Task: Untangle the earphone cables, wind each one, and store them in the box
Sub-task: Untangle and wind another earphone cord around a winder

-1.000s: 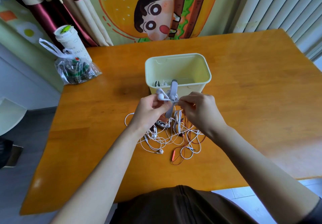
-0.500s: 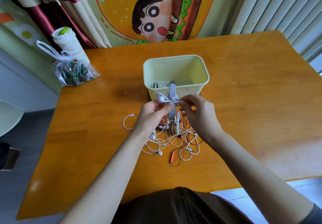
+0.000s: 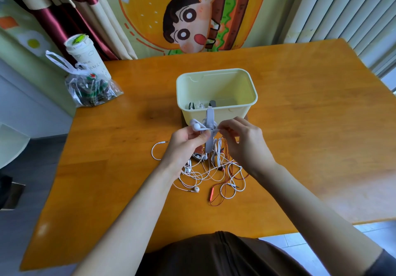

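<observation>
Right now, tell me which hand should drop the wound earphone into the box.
Left, probably. The left hand grips the wound white earphone, just short of the box. The right hand only pinches at the grey strap around it, so it can let go.

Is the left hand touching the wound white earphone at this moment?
Touching. The head view shows the left hand pinching the wound white earphone just below its earbuds, with no gap.

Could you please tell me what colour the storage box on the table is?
Pale yellow box, clearest in the head view.
</observation>
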